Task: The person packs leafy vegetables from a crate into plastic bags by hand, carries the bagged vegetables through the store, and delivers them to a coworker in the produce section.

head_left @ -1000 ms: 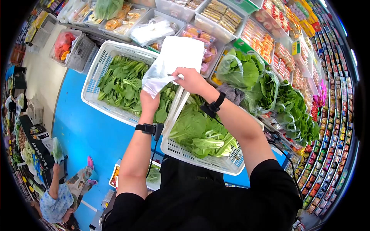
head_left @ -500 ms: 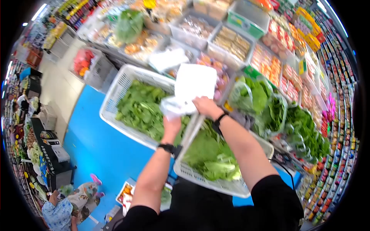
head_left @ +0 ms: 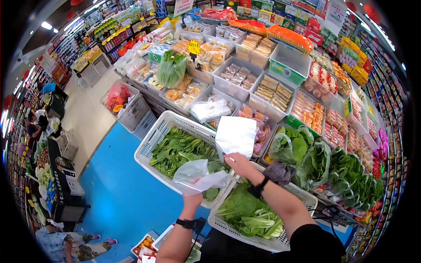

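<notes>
A clear plastic bag (head_left: 193, 176) covers my left hand (head_left: 193, 193), its fingers blurred behind the film. The bag's other end stretches toward my right hand (head_left: 239, 165), which is closed near the lower edge of a white stack of bags (head_left: 236, 135); a small white bit shows at its fingertips. Beneath the hands, a white crate (head_left: 144, 147) holds dark leafy greens (head_left: 175, 147). Close to my right forearm, a second white crate (head_left: 307, 199) holds broader pale-stemmed greens (head_left: 250, 210). A grey cloth (head_left: 280, 172) lies beside my right wrist.
Bins of packaged snacks (head_left: 274, 91) fill the display ahead. Bagged greens (head_left: 322, 162) line the right side. A grey crate (head_left: 131, 111) with a red bag stands at the left. Another person (head_left: 57, 243) is at the lower left, beyond the blue floor (head_left: 118, 175).
The view has tilted up, showing more of the shop. The bag has opened out over my left hand, and my hands are farther apart. The other person appears lower in view.
</notes>
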{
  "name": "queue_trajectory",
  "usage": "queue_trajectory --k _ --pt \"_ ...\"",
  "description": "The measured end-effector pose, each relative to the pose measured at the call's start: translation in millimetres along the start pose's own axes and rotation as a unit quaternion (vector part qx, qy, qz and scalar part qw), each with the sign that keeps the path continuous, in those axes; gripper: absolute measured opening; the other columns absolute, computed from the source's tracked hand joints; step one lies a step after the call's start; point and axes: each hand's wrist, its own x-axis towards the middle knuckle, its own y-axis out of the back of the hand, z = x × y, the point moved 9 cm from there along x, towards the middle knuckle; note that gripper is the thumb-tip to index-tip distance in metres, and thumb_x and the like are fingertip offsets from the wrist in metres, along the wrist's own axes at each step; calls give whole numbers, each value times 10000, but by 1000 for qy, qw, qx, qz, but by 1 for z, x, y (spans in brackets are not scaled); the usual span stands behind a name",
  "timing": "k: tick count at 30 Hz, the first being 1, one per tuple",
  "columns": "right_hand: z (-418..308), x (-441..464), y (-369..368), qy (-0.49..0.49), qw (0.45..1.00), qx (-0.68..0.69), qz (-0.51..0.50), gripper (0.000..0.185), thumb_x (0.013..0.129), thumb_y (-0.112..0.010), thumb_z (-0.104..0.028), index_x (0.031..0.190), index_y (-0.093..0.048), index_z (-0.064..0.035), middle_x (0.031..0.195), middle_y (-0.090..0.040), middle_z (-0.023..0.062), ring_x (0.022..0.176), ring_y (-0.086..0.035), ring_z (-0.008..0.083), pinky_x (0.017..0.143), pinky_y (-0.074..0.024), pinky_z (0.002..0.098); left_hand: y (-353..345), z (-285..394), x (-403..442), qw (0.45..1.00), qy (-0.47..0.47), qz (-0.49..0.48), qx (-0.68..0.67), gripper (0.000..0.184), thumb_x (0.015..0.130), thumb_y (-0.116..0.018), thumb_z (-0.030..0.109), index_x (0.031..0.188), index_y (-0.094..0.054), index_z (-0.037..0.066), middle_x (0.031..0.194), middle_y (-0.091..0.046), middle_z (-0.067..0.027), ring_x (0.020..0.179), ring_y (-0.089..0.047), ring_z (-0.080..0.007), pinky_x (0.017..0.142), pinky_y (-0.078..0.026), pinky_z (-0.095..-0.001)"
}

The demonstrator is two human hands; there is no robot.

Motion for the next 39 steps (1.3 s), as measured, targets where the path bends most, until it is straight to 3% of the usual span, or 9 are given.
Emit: queue_trajectory --k 3,9,14,19,24,30,33,35,39 --pt "-35 -66 -22 -57 963 211 -159 472 1113 -434 -398 1372 -663 -76 1276 -715 160 1168 -685 311 1031 -516 414 9 -1 -19 997 57 15 -58 204 924 -669 56 1109 -754 42 1046 -737 -173 1013 -689 -371 896 -540 -455" --pt "-104 -175 12 61 995 75 -16 358 898 -829 -227 1162 -694 -27 1197 -736 120 1093 -694 253 981 -537 375 -28 13 -68 988 90 7 -127 127 990 -684 105 1067 -718 11 1014 -739 -101 936 -700 -234 826 -553 -382" --pt "-41 -256 17 -179 886 427 14 337 893 -808 -193 1134 -639 -27 1227 -720 52 1101 -657 158 950 -534 340 -64 52 -89 942 209 -41 -259 152 988 -694 132 1027 -723 -11 964 -743 -64 883 -688 -165 792 -545 -342" --pt "-106 -301 53 6 896 444 -8 789 869 -854 -304 1503 -477 -24 1329 -647 91 1172 -632 202 1033 -503 365 -77 118 -116 938 252 -105 -215 356 1040 -656 285 919 -709 -46 798 -671 -1 763 -567 -80 674 -460 -287" --pt "-65 -391 51 -131 939 310 68 453 903 -803 -166 1298 -644 -9 1158 -732 78 1004 -675 156 949 -526 326 -76 163 -177 936 266 -59 -224 490 1061 -628 408 870 -717 -34 746 -650 -13 705 -537 -100 647 -451 -320" --pt "-61 -495 43 -185 642 744 17 486 1129 -401 -416 1351 -574 -19 1356 -667 159 1253 -635 275 1101 -457 437 -82 196 -299 940 282 -54 -186 399 1020 -675 350 899 -740 -25 763 -680 -13 709 -569 -97 639 -452 -312" --pt "-74 -545 44 -200 662 721 -52 409 1095 -543 -290 1409 -546 -28 1350 -672 137 1245 -638 261 1116 -461 440 -80 219 -346 938 294 -31 -181 387 998 -724 337 833 -708 -13 736 -677 -23 686 -563 -92 609 -444 -314" --pt "-92 -567 67 -61 834 547 -39 412 1011 -653 -65 1406 -534 -53 1300 -703 147 1226 -669 255 1051 -522 403 -79 224 -363 938 297 -27 -178 392 998 -725 344 848 -716 -18 748 -689 -32 692 -571 -91 612 -451 -314" --pt "-52 -598 68 -153 786 595 65 361 935 -685 77 1274 -597 -10 1140 -741 89 998 -718 159 902 -576 304 -77 251 -375 951 271 -23 -147 482 1005 -697 437 896 -749 -30 774 -714 -59 695 -611 -112 631 -484 -315"
